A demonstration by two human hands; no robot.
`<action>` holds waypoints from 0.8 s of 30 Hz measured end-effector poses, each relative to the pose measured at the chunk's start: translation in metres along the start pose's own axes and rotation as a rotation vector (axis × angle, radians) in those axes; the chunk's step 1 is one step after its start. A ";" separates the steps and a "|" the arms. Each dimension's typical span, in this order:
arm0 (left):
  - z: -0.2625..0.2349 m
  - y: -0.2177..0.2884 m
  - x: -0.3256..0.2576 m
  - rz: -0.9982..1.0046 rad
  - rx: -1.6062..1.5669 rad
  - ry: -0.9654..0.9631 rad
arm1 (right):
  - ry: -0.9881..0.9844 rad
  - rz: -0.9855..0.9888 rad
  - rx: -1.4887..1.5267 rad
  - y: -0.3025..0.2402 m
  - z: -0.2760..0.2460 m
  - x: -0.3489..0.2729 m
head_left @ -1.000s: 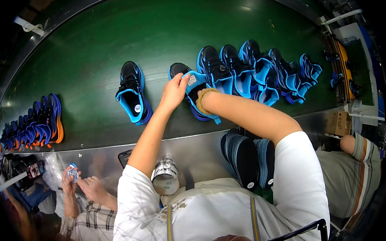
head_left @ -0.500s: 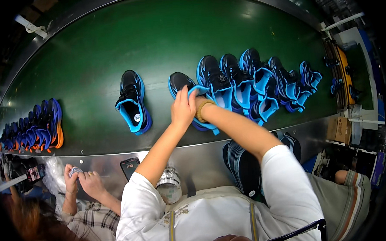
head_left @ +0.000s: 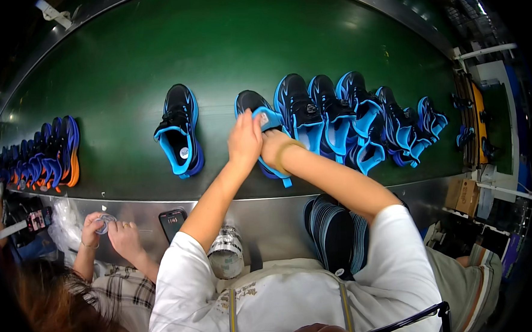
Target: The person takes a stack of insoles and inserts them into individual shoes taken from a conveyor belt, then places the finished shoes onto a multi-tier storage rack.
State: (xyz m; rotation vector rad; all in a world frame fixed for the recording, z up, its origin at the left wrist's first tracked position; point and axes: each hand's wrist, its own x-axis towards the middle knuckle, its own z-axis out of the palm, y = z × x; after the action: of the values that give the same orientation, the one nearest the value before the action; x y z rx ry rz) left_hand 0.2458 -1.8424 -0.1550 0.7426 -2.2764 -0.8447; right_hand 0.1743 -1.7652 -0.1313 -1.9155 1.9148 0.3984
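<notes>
Between my forearms sits a black and blue sneaker, its toe pointing away from me. My left hand is closed on the sneaker's bright blue tongue, which is pulled up and shows a small pale label. My right hand reaches into the shoe opening, and its fingers are hidden there. A blue heel loop hangs below my right wrist. To the left stands a matching sneaker with a round white sticker on its insole. Right beside my hands is another matching sneaker.
More black and blue sneakers stand to the right on the green belt. Orange-soled sneakers line the far left. Along the metal edge are a phone, a tape roll and stacked insoles. A co-worker's hands hold a clear ring-shaped item.
The sneaker's tongue is now lifted toward the right, and its inner label shows. My right hand has come into fuller view at the shoe opening. The whole view has shifted slightly.
</notes>
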 end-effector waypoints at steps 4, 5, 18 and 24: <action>-0.003 -0.011 0.014 -0.168 -0.172 -0.051 | -0.534 0.006 0.199 -0.015 -0.057 -0.038; -0.004 -0.005 0.020 -0.130 -0.195 -0.023 | -0.472 0.054 0.229 -0.013 -0.047 -0.038; -0.059 0.031 -0.015 0.486 0.215 -0.314 | 0.621 0.221 0.585 -0.060 0.039 -0.123; -0.069 -0.006 0.020 0.575 0.762 -0.192 | 0.741 0.130 0.643 -0.065 0.015 -0.092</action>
State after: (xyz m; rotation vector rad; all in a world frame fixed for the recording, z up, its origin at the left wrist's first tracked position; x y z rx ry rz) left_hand 0.2818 -1.8855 -0.1095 0.2551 -2.7798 0.2523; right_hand 0.2381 -1.6780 -0.0959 -1.5913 2.2042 -0.9184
